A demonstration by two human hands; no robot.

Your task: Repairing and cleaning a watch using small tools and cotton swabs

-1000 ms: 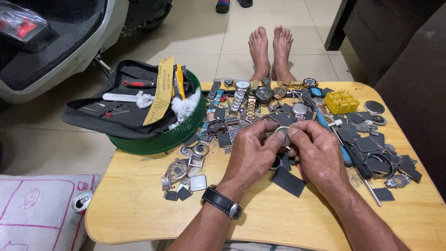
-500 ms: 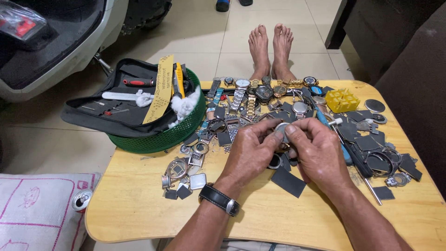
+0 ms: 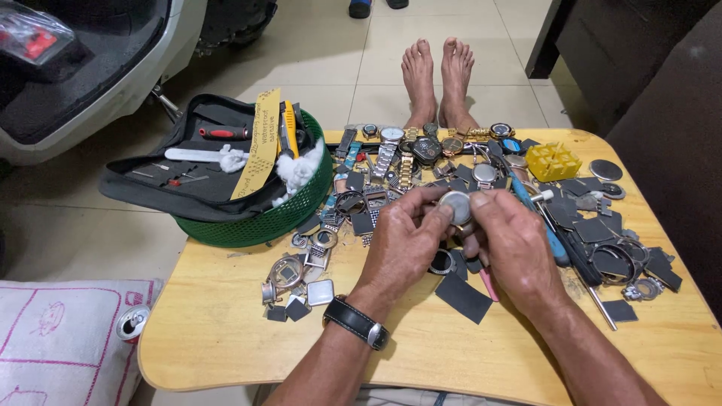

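Both hands met above the pale wooden tabletop (image 3: 226, 338), pinching a small round silver watch case (image 3: 456, 206) between them. The left hand (image 3: 402, 244), black watch strapped at its wrist, closed on the case's left edge; the right hand (image 3: 515, 248) clamped its right. Loose watches and dark square parts lay scattered beneath, beside a green plastic basket (image 3: 259, 222).

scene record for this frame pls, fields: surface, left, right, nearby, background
surface: low wooden table
left: left hand, black wristwatch on the wrist, fingers on a round watch case
right: right hand, gripping the same case
nearby: loose watch parts, yellow plastic block, green basket carrying a tool pouch
background: someone's bare feet on floor tiles
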